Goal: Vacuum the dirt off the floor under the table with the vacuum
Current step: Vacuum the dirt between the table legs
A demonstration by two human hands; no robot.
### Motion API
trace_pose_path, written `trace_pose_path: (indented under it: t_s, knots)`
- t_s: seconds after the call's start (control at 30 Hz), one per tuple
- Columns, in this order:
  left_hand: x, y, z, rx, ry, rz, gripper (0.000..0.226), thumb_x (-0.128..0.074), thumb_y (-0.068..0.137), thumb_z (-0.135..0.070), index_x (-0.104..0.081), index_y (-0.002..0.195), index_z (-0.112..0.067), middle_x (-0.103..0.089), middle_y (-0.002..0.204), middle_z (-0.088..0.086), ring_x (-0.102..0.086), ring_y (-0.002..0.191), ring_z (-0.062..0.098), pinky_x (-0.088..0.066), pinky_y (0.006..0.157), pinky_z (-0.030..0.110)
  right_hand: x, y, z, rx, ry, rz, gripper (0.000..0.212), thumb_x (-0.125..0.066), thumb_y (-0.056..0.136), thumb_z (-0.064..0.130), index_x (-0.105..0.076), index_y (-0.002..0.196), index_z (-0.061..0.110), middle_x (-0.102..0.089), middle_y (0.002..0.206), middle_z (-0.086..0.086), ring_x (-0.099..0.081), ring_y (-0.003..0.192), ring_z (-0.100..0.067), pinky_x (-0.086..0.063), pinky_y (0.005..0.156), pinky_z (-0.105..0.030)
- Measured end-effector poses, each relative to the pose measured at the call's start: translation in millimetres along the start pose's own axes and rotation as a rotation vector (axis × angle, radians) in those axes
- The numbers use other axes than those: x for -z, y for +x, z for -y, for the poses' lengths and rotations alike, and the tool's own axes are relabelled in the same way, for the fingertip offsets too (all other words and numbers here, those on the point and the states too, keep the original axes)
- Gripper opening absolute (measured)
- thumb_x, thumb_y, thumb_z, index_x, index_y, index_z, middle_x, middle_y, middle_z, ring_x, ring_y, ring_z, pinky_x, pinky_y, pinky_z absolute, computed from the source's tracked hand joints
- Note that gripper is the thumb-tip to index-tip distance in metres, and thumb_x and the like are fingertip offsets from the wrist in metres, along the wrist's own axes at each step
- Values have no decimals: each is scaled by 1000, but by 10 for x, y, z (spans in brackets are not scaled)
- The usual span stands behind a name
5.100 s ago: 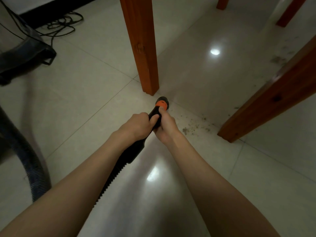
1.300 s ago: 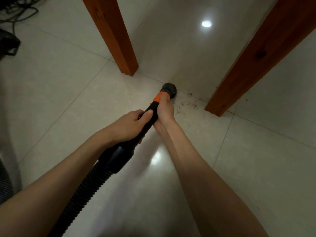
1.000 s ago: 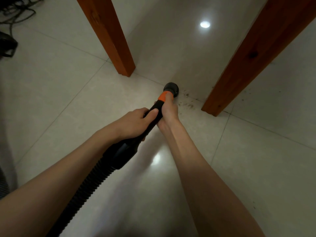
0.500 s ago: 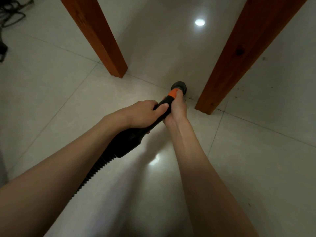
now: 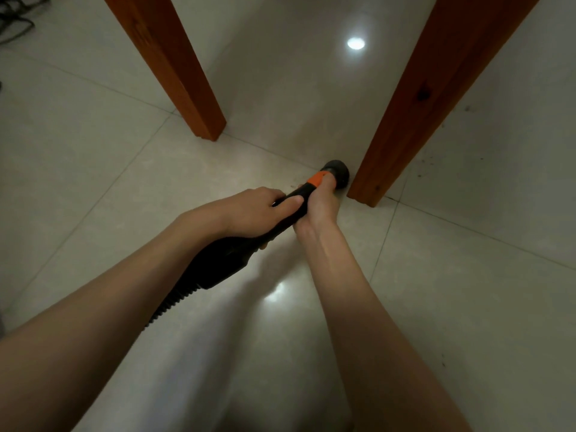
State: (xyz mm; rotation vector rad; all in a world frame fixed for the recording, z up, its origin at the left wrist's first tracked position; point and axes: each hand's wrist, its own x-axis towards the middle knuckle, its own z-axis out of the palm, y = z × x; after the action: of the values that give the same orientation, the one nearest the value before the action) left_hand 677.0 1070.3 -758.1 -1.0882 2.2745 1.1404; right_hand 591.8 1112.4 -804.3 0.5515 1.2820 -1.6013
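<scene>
Both hands clamped on black plastic vacuum wand with orange band (image 5: 282, 215). Left hand (image 5: 255, 213) wrapped round the wand's mid-section, thumb laid along the top; right hand (image 5: 319, 205) gripping further forward, just behind the orange band. Round black nozzle tip (image 5: 337, 172) down at the glossy pale tiled floor (image 5: 467, 291), just beside the foot of the right-hand reddish-brown wooden table leg (image 5: 436, 95) — touching or not, cannot tell. Black ribbed hose (image 5: 170, 304) trailing from the wand's thick end toward 7 o'clock, under the left forearm. Second reddish-brown wooden table leg (image 5: 174, 67) standing at 11 o'clock from the nozzle, well apart. Scattered dark dirt specks (image 5: 428, 162) on the tile at 3 o'clock of the right-hand leg, a few more by the nozzle. Tangle of black cable (image 5: 17, 18) at far 10 o'clock corner.
</scene>
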Motion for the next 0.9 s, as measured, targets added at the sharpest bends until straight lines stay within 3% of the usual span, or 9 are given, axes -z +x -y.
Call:
trace_pose_path:
  t_s: [0.27,0.4,0.53,0.9]
  knots:
    - [-49,126,-96,-21,-7,-31,43,-31,98,-49,-54,95,-12,-59,65,4,-58,49,13,-45,50,21,53,102,104,47,54,2,34,-40,101,37,-43,78,12,-45,73,-5,-48,61,-15,-45,57,-28]
    - [-83,162,-89,-7,40,-88,43,-31,99,-48,-54,103,-12,-57,66,2,-57,50,12,-42,47,18,64,198,90,-7,65,78,34,-43,99,41,-46,94,8,-47,72,-5,-50,58,-15,-45,49,-27]
    - [-57,121,10,22,68,-146,45,-32,98,-48,-55,106,-11,-57,68,3,-58,56,14,-42,51,22,-38,233,2,-83,117,171,36,-45,99,40,-48,83,8,-48,66,-4,-48,55,-14,-43,51,-27]
    - [58,-212,342,107,-23,-164,47,-32,97,-49,-57,100,-9,-65,75,10,-63,56,18,-48,53,25,-281,24,-305,-171,4,229,36,-45,99,38,-48,82,6,-48,69,-6,-49,57,-15,-43,53,-28]
